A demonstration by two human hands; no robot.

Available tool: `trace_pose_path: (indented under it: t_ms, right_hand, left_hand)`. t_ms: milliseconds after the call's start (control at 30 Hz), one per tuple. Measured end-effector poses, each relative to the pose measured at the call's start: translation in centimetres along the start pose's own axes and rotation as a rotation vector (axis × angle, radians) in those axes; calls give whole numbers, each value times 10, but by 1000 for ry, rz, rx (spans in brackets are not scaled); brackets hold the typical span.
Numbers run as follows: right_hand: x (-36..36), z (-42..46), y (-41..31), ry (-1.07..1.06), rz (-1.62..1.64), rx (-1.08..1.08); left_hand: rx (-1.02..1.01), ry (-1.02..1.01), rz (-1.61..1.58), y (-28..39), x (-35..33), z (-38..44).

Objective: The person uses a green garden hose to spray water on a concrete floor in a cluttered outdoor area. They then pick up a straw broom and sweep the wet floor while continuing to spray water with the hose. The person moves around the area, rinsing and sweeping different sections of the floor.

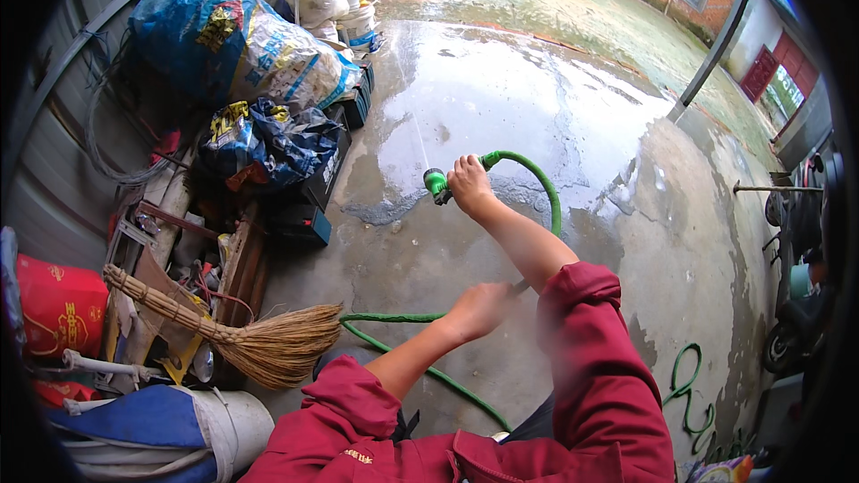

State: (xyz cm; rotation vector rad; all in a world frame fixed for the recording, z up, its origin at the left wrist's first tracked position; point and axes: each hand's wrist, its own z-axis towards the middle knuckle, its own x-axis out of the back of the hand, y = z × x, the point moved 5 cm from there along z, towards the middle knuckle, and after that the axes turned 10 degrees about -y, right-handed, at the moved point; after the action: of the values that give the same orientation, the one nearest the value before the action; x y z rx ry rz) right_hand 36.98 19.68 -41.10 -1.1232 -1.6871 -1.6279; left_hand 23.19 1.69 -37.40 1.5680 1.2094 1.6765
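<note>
My right hand [468, 181] is closed around a green hose spray nozzle [436, 182], ahead of me over the wet concrete floor [470, 100]. A thin jet of water leaves the nozzle towards the far left. From the back of the nozzle the green hose [547, 184] curves right and down, passing behind my right forearm. My left hand [484, 308], slightly blurred, is closed on the hose below and left of that forearm. More hose runs left from it and loops back across the floor beneath me.
A straw broom [288, 342] lies over clutter at the left. Stuffed plastic sacks [241, 40], dark battery-like boxes [312, 225] and a white bucket [245, 422] line the metal wall. A metal post [721, 40] stands at the far right, above a parked scooter [795, 322]. Loose hose [684, 389] lies at lower right.
</note>
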Motion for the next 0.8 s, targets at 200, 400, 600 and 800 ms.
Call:
trace_pose_path:
  t_ms: [200, 400, 600, 800]
  right_hand:
    - [18, 8, 31, 111, 68, -133]
    - [1, -13, 24, 14, 31, -69]
    - [-32, -41, 24, -75, 114, -100]
    - [-52, -51, 60, -62, 66, -251]
  left_hand:
    - [-10, 31, 2, 2, 10, 0]
    - [-22, 10, 69, 4, 8, -1]
    - [1, -96, 112, -2, -12, -1]
    - [53, -128, 124, 6, -17, -1]
